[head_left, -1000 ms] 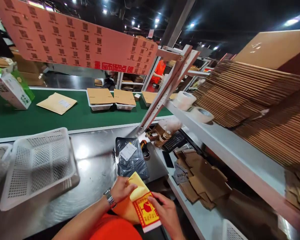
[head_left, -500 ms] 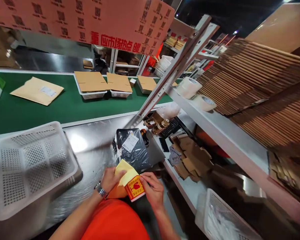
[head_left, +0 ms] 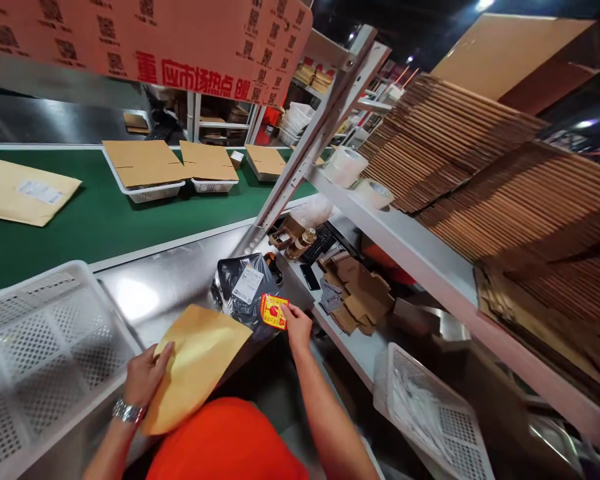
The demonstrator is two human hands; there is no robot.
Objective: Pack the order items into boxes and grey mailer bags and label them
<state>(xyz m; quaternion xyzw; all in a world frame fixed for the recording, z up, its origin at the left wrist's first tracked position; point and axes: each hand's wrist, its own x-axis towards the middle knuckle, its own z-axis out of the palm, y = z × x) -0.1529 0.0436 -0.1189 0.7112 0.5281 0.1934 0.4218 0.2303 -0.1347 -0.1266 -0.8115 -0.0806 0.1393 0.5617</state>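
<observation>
My left hand point(head_left: 145, 377), with a metal watch at the wrist, grips the left edge of a yellow-brown padded envelope point(head_left: 200, 360). The thumb lies on top of the envelope and the other fingers are partly hidden. My right hand point(head_left: 299, 327) pinches the right edge of a small red and yellow fragile sticker point(head_left: 274, 311) printed with a glass symbol. The sticker is held apart from the envelope, over a black plastic-wrapped parcel point(head_left: 245, 283) with a white label. That parcel lies on the metal table point(head_left: 165, 277).
A white perforated basket point(head_left: 87, 320) stands at left. Behind, a green conveyor point(head_left: 90, 233) carries an envelope point(head_left: 27, 190) and cardboard-topped baskets. On the right are a shelf point(head_left: 405, 243) with tape rolls point(head_left: 347, 167), stacked cardboard point(head_left: 505, 200), a phone point(head_left: 309, 277) and another basket point(head_left: 433, 407).
My right hand has moved up and away with the sticker, apart from the envelope. My left hand has shifted left, and the envelope now lies flatter and fully shown. The view has turned right.
</observation>
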